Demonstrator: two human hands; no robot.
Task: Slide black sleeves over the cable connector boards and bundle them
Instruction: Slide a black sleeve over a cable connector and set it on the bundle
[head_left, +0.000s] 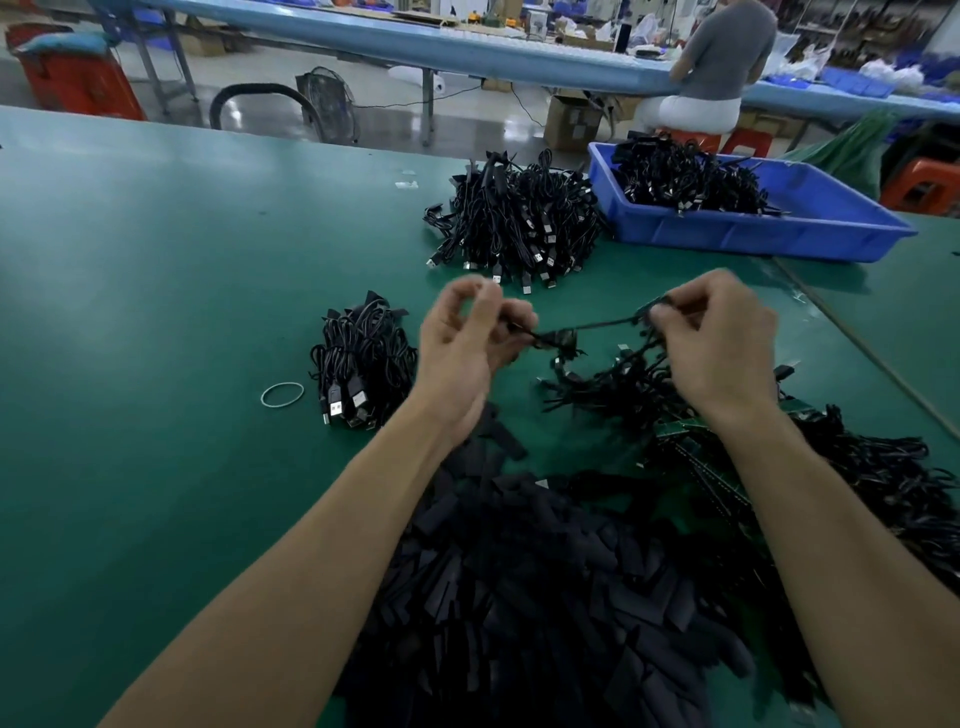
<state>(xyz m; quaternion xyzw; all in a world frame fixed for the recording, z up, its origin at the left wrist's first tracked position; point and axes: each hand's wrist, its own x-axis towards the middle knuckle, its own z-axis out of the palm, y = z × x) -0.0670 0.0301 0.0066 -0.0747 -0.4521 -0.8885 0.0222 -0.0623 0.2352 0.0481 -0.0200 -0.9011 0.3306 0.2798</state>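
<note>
Where everything is sitting: green counter (156, 260)
black sleeves (519, 597): lying heaped at near edge, under forearms
left hand (467, 343): fingers pinching cable (597, 326) end
right hand (722, 338): fingers pinching same cable, holding it above counter
bundle (363, 358): lying left of left hand
rubber band (282, 394): lying beside bundle

A green surface (156, 260) is carrying a heap of black sleeves (519, 597) at its near edge, with loose cables (883, 483) lying to the right. A cable bundle (363, 358) is lying left of centre, a rubber band (282, 394) just beside it. Farther back, a larger cable pile (519, 218) is sitting next to a blue tray (753, 236).
</note>
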